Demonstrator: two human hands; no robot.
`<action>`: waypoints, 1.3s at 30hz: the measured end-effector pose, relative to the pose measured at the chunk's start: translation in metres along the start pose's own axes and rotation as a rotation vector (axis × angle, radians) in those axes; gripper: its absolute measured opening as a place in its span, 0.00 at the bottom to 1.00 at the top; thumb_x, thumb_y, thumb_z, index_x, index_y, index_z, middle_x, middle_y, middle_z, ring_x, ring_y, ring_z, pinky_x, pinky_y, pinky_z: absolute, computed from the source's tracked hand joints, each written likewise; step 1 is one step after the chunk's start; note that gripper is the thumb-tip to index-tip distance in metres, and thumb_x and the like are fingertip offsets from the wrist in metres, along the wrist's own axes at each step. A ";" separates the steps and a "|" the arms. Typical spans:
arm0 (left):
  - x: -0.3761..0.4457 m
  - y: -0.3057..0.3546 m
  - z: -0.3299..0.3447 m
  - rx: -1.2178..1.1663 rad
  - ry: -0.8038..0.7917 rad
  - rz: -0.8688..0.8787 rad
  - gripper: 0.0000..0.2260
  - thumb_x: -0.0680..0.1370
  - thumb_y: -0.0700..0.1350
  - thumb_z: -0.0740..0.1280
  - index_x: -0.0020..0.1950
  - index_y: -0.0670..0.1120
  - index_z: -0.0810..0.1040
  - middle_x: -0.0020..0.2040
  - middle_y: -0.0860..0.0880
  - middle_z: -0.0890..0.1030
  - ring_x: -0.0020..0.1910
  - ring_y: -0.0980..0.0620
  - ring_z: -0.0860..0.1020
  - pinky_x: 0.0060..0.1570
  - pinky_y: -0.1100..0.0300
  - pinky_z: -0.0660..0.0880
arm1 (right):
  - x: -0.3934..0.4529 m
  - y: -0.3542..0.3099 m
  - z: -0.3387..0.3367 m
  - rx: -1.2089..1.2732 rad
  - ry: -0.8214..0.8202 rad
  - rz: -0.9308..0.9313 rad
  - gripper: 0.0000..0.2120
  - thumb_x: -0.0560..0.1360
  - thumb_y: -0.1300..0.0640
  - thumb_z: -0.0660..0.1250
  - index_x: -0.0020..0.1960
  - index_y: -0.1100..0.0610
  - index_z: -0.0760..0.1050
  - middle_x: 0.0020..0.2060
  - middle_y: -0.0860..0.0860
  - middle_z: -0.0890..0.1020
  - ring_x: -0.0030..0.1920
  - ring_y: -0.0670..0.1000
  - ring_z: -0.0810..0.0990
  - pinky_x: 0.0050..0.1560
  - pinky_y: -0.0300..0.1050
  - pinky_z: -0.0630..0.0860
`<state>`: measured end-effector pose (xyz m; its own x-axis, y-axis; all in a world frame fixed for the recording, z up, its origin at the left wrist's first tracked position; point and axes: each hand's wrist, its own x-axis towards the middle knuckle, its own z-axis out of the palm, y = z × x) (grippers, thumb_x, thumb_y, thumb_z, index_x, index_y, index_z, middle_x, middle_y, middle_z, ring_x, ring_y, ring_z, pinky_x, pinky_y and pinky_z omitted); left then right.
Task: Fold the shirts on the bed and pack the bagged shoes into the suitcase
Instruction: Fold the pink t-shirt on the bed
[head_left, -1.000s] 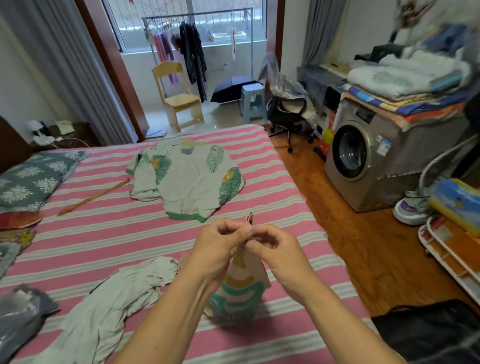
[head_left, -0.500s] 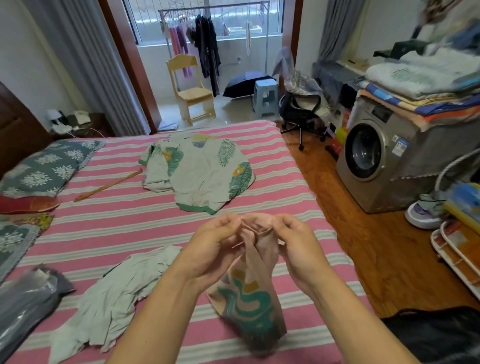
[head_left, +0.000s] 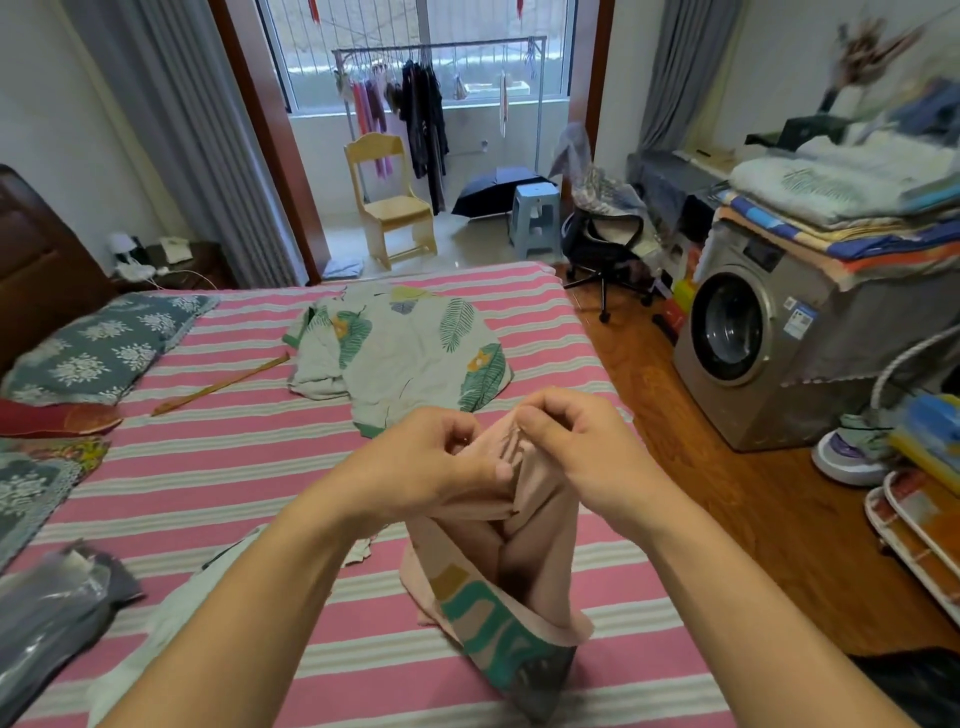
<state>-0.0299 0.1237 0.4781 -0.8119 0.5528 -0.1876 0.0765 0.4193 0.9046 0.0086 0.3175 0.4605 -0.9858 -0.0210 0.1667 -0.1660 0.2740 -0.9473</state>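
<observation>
Both hands, left hand (head_left: 441, 462) and right hand (head_left: 576, 447), pinch the pink shirt's (head_left: 498, 587) bunched top edge above the bed (head_left: 208, 467), nearer than the leaf shirt (head_left: 410, 353); loose cloth could slip and twist, spoiling the fold. Fingertips are buried in fabric; no suitcase is identifiable; the dark bundle (head_left: 47, 608) left of the shirt is unclear.

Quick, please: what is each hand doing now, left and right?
Left hand: fingers pinch the pink shirt at its top.
Right hand: pinches the same shirt.
</observation>
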 end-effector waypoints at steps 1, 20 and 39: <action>0.003 0.007 -0.004 0.163 0.012 0.010 0.13 0.72 0.51 0.78 0.43 0.44 0.80 0.33 0.50 0.77 0.34 0.54 0.72 0.36 0.57 0.68 | 0.004 -0.003 -0.003 -0.026 0.003 -0.015 0.08 0.81 0.58 0.66 0.45 0.54 0.81 0.38 0.47 0.83 0.40 0.46 0.79 0.44 0.41 0.74; 0.070 0.040 -0.124 -0.487 0.967 0.099 0.15 0.81 0.33 0.55 0.48 0.40 0.81 0.41 0.39 0.82 0.37 0.43 0.84 0.35 0.52 0.83 | 0.029 0.146 -0.037 -0.881 0.298 0.488 0.07 0.75 0.61 0.65 0.44 0.55 0.81 0.40 0.56 0.81 0.42 0.62 0.80 0.38 0.46 0.73; -0.103 -0.357 0.029 -0.505 0.971 -0.925 0.15 0.79 0.28 0.55 0.54 0.37 0.80 0.37 0.34 0.82 0.28 0.43 0.79 0.26 0.55 0.77 | -0.063 0.255 -0.036 -0.141 0.651 0.835 0.16 0.78 0.73 0.56 0.53 0.59 0.78 0.49 0.61 0.80 0.39 0.58 0.80 0.37 0.50 0.82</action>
<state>0.0434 -0.0626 0.1635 -0.5378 -0.5612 -0.6292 -0.7317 -0.0601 0.6790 0.0292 0.4235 0.2180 -0.5754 0.7310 -0.3669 0.6014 0.0741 -0.7955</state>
